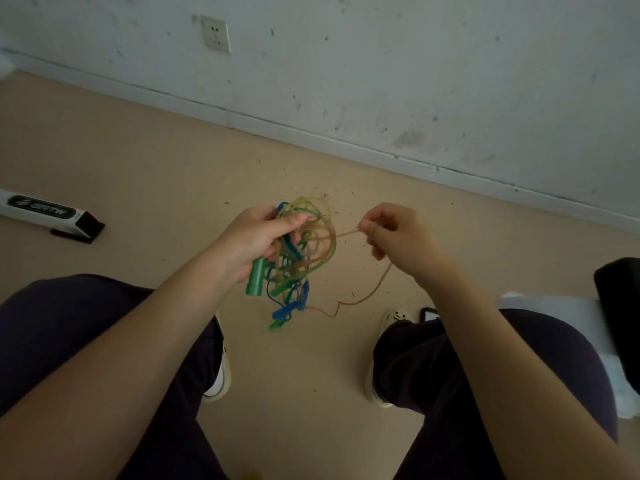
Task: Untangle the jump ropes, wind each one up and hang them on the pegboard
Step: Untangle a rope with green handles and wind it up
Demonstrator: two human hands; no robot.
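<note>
Item 1: tangle of jump ropes (304,244), green, blue and pale orange cords knotted together in loose loops, held in the air above the floor between my knees. All places below are given from this tangle.

Item 2: green handle (255,278), at the tangle's lower left edge, sticking down out of my fist, tilted.

Item 3: blue handle (285,310), hanging at the bottom of the tangle, with a smaller green end just beneath it.

Item 4: orange cord (375,287), 1 strand leading out of the tangle's right side, up to my other hand, then drooping below it and curling back toward the tangle's foot.

Item 5: my left hand (254,237), on the tangle's left side, fingers curled tight round the bunched cords and the top of the green handle, thumb laid across the upper loops.

Item 6: my right hand (398,237), to the right of the tangle and clear of it, thumb and forefinger pinching the orange cord, remaining fingers curled in.

Item 7: my 2 legs in dark trousers, below the tangle, 1 either side, pale shoes on the beige floor (138,161).

Item 8: white box with black end (48,216), far left of the tangle, lying on the floor.

Item 9: scuffed white wall (381,64) beyond the tangle, carrying 1 socket (215,33).
</note>
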